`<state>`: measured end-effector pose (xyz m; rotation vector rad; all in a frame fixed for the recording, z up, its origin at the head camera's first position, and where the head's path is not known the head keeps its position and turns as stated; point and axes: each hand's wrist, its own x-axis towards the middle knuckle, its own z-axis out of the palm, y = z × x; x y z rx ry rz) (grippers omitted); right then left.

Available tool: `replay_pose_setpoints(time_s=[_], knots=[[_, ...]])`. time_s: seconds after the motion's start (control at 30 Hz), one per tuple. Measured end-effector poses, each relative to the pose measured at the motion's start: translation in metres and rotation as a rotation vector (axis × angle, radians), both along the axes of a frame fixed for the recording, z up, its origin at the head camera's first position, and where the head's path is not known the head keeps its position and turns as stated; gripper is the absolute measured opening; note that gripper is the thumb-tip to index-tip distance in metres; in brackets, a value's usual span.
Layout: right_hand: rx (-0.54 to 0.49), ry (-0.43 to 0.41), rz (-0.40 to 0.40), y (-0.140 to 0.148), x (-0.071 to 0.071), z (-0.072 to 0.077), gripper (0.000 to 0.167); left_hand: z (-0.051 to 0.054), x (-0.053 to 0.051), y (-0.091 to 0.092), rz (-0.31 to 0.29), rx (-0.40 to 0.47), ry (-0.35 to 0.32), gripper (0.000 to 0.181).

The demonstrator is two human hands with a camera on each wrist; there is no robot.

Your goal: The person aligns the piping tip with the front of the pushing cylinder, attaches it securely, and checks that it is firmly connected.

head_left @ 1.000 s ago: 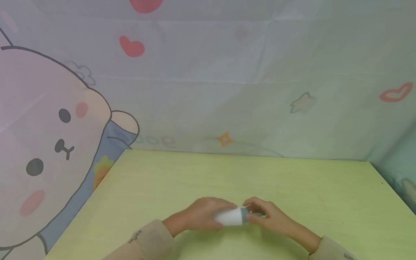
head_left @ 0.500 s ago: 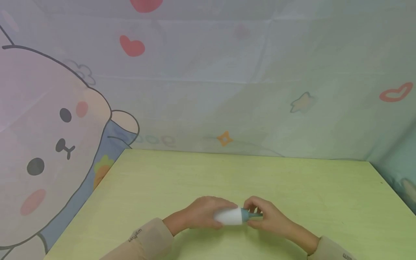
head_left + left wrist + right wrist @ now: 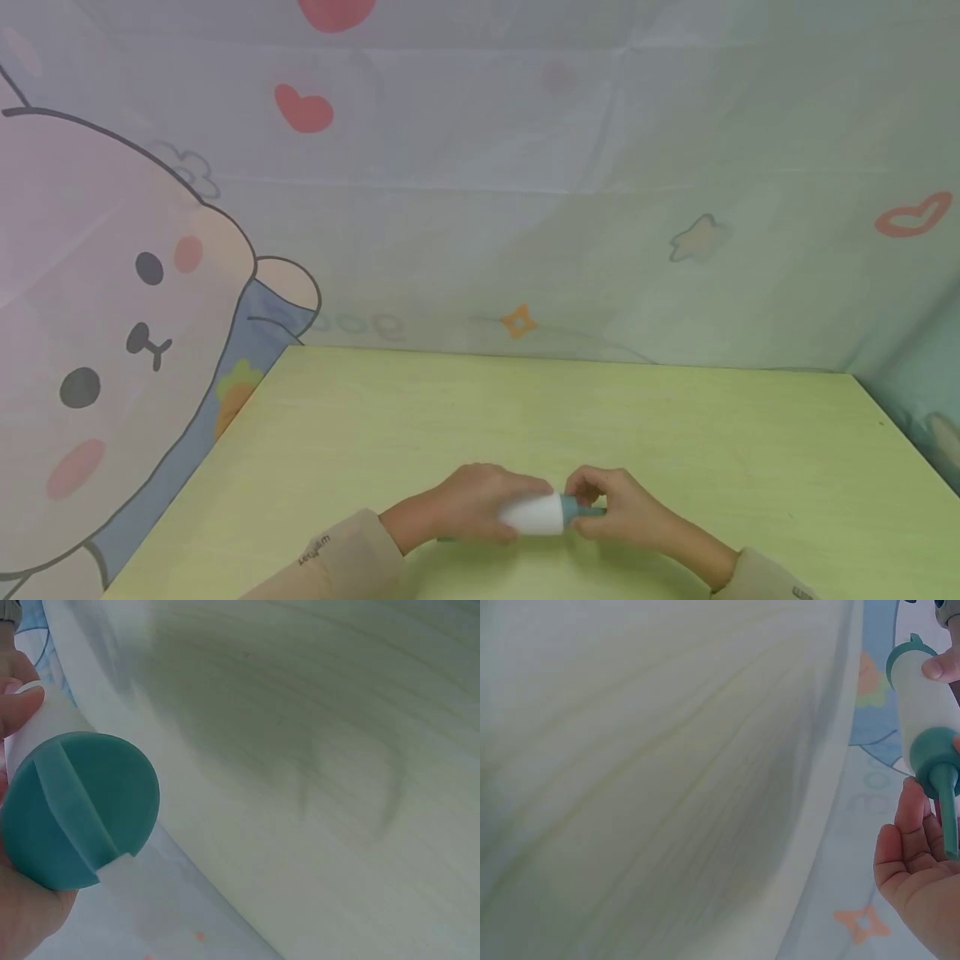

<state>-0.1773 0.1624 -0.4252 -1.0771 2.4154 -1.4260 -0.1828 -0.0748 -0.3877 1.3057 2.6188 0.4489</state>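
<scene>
A white bottle (image 3: 540, 515) with teal ends lies sideways between both hands, just above the table. My left hand (image 3: 472, 504) grips its white body from behind and above, hiding part of it. A raised strip crosses the round teal bottom (image 3: 82, 810) in the left wrist view. At the other end, a teal cap (image 3: 570, 510) tapers into a long thin spout (image 3: 946, 814). My right hand (image 3: 626, 510) holds the cap's collar between thumb and curled fingers, with the spout running toward the palm.
The pale yellow-green table (image 3: 525, 417) spreads beneath and beyond the hands. Behind it hangs a cloth backdrop (image 3: 480, 208) printed with a rabbit, hearts and stars, reaching down to the table's back edge.
Both hands and the bottle have come slightly lower and nearer. The right hand's fingers have shifted around the teal cap, while the left hand has kept its grip on the body.
</scene>
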Motion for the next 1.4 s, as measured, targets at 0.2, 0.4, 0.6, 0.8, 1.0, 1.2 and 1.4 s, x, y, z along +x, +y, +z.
replay_pose_setpoints(time_s=[0.2, 0.4, 0.6, 0.8, 1.0, 1.2, 1.4], knots=[[0.035, -0.011, -0.002, 0.002, -0.001, 0.0, 0.017, -0.001, -0.001, 0.004, -0.025, -0.01, 0.074, 0.051], [0.139, -0.014, -0.071, 0.01, -0.012, 0.003, 0.015, -0.001, -0.013, 0.014, -0.001, -0.049, 0.141, 0.051], [0.191, 0.024, -0.136, 0.023, -0.029, 0.006, 0.014, -0.001, -0.034, 0.03, 0.039, -0.094, 0.208, 0.05], [0.215, 0.048, -0.175, 0.033, -0.047, 0.004, 0.014, -0.006, -0.055, 0.047, 0.07, -0.129, 0.227, 0.05], [0.216, 0.015, -0.202, 0.039, -0.063, 0.002, 0.014, -0.013, -0.072, 0.057, 0.118, -0.1, 0.184, 0.049], [0.229, 0.003, -0.227, 0.042, -0.077, -0.005, 0.015, -0.018, -0.083, 0.064, 0.157, -0.07, 0.144, 0.045], [0.218, -0.014, -0.23, 0.045, -0.086, -0.008, 0.017, -0.023, -0.089, 0.07, 0.185, -0.063, 0.099, 0.047]])
